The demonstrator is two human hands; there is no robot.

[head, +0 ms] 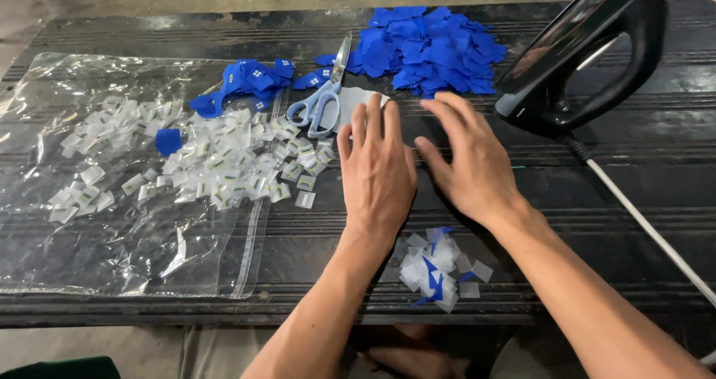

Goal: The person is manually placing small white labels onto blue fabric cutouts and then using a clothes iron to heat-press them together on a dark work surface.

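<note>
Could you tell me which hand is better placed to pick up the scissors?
Left, probably. The left hand lies flat just beside the scissors, fingertips near the handles; the right hand is farther away, toward the iron.

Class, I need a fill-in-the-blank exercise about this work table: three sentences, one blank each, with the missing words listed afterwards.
1. The scissors lie beside the big pile of ____ fabric pieces.
2. The left hand rests flat, its fingertips on a ____ piece.
3. The black iron stands on the ____ side of the right hand.

Missing words: blue; white; right
</note>
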